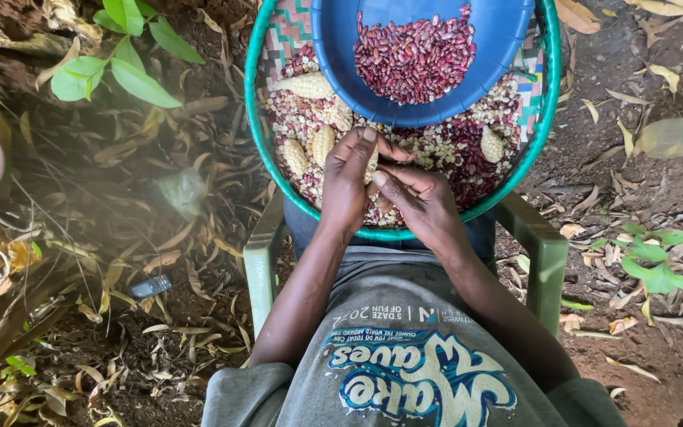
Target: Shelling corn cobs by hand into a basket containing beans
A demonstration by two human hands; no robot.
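My left hand (351,178) and my right hand (414,198) meet over a round woven tray with a green rim (256,119) that rests on my lap. Both hands grip a pale corn cob (371,164), which shows only between the fingers. The tray holds a mix of loose maize kernels and dark red beans (468,154), with several whole cobs (304,84) lying in it. A blue plastic bowl (333,55) full of red speckled beans (414,55) sits in the tray's far half.
I sit on a green plastic chair (549,261). Bare soil and dry leaves lie all around. A small dark phone (150,285) lies on the ground at left. A plastic bottle with a green label (681,136) lies at right. Green plants (124,59) grow at top left.
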